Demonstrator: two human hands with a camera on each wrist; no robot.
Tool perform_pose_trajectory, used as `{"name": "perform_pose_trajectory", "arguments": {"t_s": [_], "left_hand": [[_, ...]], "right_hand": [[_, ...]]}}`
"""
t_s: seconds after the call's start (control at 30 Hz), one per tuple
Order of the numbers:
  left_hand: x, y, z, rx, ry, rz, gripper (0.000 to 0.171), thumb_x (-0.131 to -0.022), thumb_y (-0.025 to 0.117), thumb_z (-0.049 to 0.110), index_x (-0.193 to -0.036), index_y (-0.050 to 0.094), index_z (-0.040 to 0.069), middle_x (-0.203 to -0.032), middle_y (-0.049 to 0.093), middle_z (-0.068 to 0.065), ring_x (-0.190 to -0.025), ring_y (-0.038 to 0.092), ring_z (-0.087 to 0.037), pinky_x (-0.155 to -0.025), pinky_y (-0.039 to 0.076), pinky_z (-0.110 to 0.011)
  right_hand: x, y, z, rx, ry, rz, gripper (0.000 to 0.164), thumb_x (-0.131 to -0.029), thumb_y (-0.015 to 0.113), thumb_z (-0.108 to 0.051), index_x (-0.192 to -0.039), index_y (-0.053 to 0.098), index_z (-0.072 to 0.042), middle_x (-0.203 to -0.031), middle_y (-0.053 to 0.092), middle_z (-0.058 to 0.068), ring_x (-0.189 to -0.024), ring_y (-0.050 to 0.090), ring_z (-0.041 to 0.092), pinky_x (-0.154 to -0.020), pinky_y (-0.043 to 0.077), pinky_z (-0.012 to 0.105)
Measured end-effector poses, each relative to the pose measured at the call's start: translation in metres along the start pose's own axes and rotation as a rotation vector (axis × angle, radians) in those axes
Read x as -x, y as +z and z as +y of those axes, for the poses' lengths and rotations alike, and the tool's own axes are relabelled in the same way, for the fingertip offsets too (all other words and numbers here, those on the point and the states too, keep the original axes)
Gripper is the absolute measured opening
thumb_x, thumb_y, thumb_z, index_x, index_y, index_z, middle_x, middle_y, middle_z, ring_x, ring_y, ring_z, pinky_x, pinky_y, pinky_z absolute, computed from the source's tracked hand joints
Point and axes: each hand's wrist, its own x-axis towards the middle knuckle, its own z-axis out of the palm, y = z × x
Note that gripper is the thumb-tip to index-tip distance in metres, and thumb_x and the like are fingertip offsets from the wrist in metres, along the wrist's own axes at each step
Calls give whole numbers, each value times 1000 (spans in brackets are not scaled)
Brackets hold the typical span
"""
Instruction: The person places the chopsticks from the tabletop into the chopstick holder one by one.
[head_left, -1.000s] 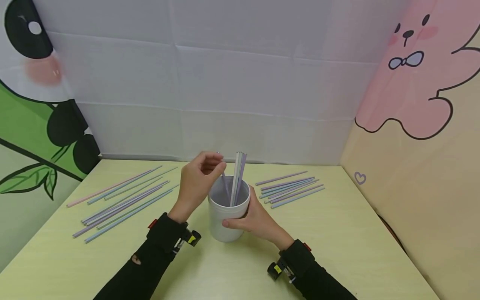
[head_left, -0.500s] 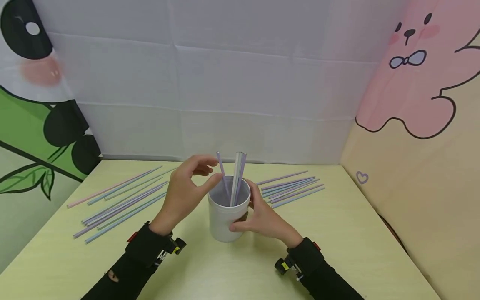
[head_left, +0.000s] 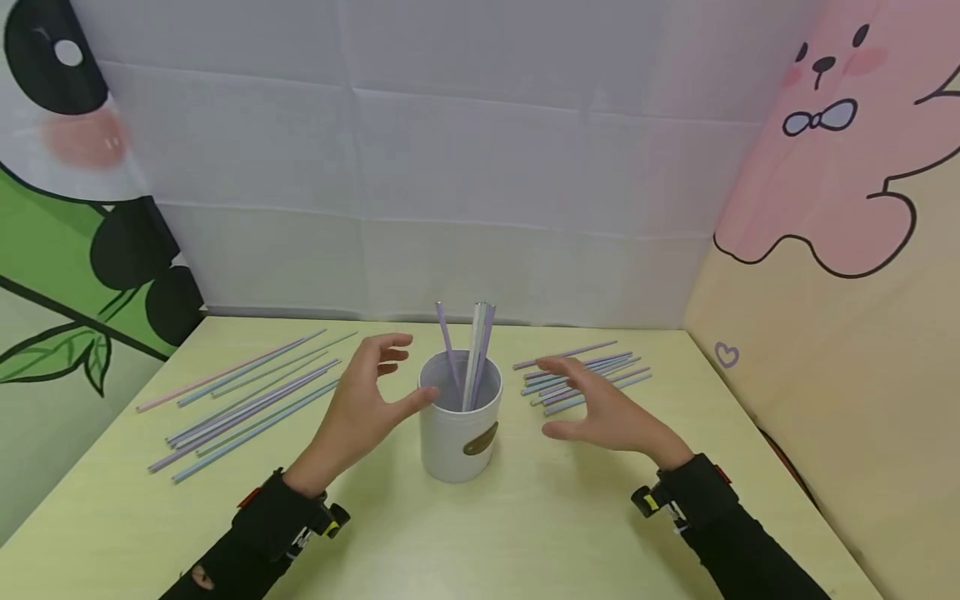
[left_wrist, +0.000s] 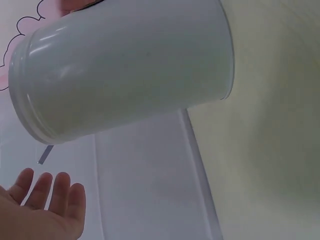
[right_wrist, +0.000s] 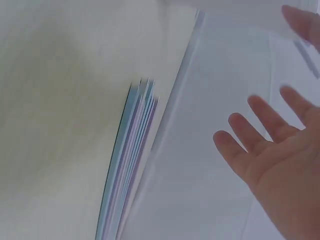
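A white cup [head_left: 446, 442] with a brown oval mark on its front stands upright mid-table. Several straws stand in it: a lilac straw [head_left: 448, 333] leans left, apart from a white straw [head_left: 473, 354] and another lilac one. My left hand [head_left: 360, 408] is beside the cup's left side, fingers loosely bent, the thumb tip overlapping the rim in the head view; it holds nothing. In the left wrist view the cup [left_wrist: 130, 65] looms large above the spread fingers. My right hand [head_left: 615, 412], also holding nothing, is off to the right, over the near ends of the right-hand straws [right_wrist: 127, 160].
Long straws [head_left: 247, 408] in pink, blue, green and lilac lie slanted on the left of the table [head_left: 450, 550]. A shorter bunch of straws [head_left: 592, 379] lies on the right. A white cloth wall [head_left: 450, 167] rises behind the table.
My left hand has let go of the lilac straw, which now leans in the cup, and has drawn back left and down. My right hand has released the cup and moved right.
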Motion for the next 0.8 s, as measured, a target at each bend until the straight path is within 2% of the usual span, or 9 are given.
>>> {"name": "perform_pose_trajectory", "arguments": {"t_s": [0.13,0.3,0.47,0.67,0.8], "left_hand": [[4,8,-8,86,-81,-84,89,-86,91,33,-155,40,9,-156,48,-7,-139,54,-34,-115,45,-55],[6,18,-17,169,-110,-175,95,-87,90,31,-160,33,9,-162,43,-13,-144,50,-39,-117,42,-58],[6,25,-19,200,-135,-225,111,-80,94,34,-164,26,10,-160,46,-17,-144,48,-41,-117,42,-60],[5,33,-18,214,-131,-250,122,-73,99,33,-165,22,12,-155,51,-14,-141,52,-36,-115,42,-60],[4,38,-17,227,-141,-256,124,-71,101,30,-165,22,15,-150,54,-12,-134,57,-33,-110,46,-58]], "right_hand": [[6,-18,18,231,-47,35,55,-92,84,-17,-142,63,-12,-150,58,11,-140,54,32,-113,47,54],[11,-28,37,475,-125,77,36,-89,85,-7,-122,73,-6,-130,67,15,-124,62,36,-102,53,53],[12,-28,56,546,-160,55,27,-87,84,-2,-112,76,-6,-112,71,9,-109,67,31,-94,56,48],[10,-22,77,593,-127,-2,26,-86,85,1,-110,77,-3,-109,71,10,-105,68,31,-90,58,45],[8,-19,85,609,-144,-9,27,-84,85,2,-109,77,-2,-107,71,10,-102,68,32,-88,58,44]]}}
